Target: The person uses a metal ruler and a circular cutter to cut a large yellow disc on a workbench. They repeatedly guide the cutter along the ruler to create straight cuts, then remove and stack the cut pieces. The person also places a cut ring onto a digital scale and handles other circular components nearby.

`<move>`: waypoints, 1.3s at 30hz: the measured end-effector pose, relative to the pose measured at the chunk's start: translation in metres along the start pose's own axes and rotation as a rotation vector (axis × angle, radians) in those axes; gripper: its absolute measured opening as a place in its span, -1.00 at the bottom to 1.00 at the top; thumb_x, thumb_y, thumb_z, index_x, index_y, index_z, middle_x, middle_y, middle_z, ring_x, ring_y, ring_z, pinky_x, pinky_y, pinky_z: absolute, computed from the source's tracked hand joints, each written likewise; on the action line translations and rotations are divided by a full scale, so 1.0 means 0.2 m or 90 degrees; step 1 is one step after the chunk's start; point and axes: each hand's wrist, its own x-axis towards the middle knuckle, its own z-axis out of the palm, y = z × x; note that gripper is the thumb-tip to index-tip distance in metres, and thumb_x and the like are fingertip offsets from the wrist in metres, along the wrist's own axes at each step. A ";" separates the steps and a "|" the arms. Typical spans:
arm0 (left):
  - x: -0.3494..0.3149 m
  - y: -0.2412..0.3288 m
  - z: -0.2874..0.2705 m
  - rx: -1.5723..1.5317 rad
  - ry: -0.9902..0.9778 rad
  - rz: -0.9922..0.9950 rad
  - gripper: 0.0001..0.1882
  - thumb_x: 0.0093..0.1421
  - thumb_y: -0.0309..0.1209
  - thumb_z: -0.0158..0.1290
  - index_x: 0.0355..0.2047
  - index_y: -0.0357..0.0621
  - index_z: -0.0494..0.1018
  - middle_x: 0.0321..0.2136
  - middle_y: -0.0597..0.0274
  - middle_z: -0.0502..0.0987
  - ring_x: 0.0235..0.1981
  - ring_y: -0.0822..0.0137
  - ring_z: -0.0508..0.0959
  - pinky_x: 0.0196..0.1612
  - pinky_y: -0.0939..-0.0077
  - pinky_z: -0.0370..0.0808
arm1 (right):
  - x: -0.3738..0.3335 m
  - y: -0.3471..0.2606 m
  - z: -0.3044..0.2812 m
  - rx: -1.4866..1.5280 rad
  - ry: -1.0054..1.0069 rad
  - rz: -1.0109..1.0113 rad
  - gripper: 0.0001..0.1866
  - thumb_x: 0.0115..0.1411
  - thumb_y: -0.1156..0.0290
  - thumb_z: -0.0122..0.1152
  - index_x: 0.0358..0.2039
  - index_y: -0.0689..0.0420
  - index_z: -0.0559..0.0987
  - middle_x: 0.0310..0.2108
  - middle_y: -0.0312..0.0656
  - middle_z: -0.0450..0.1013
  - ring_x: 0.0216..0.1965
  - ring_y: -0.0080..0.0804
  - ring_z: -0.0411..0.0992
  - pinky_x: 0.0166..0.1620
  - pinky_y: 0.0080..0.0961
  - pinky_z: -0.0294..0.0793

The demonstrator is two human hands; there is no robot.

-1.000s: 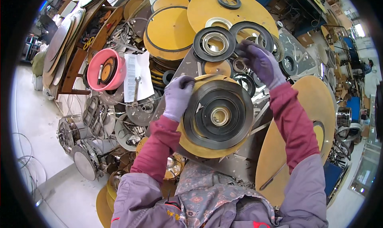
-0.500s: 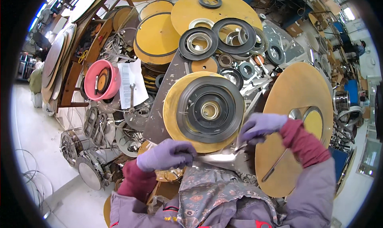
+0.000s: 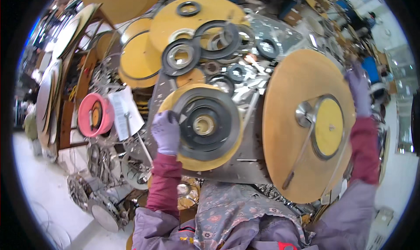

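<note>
My left hand (image 3: 166,131), in a lavender glove, is at the left rim of a yellow disc (image 3: 202,164). Its fingers are curled in over a stack of black rings (image 3: 196,148) lying on that disc; what they grip, if anything, is hidden. A pale metal hub (image 3: 204,125) sits in the middle of the rings. Far out to the right, my right hand (image 3: 359,88) reaches past the edge of a large tan disc (image 3: 284,119). Motion smears its fingers, and I cannot make out anything in them.
A rod with a dark handle (image 3: 298,158) and a smaller yellow disc (image 3: 330,126) lie on the tan disc. Black rings (image 3: 179,57) and big yellow discs (image 3: 166,20) crowd the back. A pink bowl (image 3: 109,114) and a white paper (image 3: 124,108) are at left.
My left hand has moved up to the disc's left rim. My right hand has left the disc's front right edge and swung far right. The whole view has shifted.
</note>
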 end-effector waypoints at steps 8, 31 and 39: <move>0.19 0.53 0.30 0.076 -0.149 0.178 -0.59 -0.02 -0.02 0.21 -0.58 -0.16 0.50 -0.49 0.03 0.50 -0.37 0.05 0.51 -0.27 0.19 0.37 | -2.27 1.14 -0.40 -0.363 0.158 0.588 -0.25 0.15 -0.02 0.16 0.18 0.25 0.24 0.15 0.21 0.22 0.18 0.11 0.18 0.20 -0.20 0.18; -0.89 4.10 2.12 0.521 -0.202 0.775 -0.87 0.12 -0.24 0.05 -0.39 0.17 0.59 -0.48 0.44 0.54 -0.36 0.40 0.56 -0.40 0.41 0.43 | -3.12 1.68 -1.04 0.284 0.478 0.781 -0.70 -0.01 0.51 0.16 -0.21 0.30 0.50 -0.44 -0.28 0.44 -0.43 -0.56 0.38 -0.31 -0.63 0.37; -2.03 3.20 1.18 -0.300 -0.532 1.008 -0.43 0.05 -0.26 0.08 0.06 -0.23 0.30 0.02 -0.08 0.33 0.10 -0.02 0.29 0.12 0.09 0.27 | -1.96 1.86 -1.48 0.172 0.360 0.436 -0.80 0.18 0.54 0.04 -0.20 0.29 0.53 -0.09 -0.14 0.41 -0.03 -0.42 0.35 -0.01 -0.52 0.36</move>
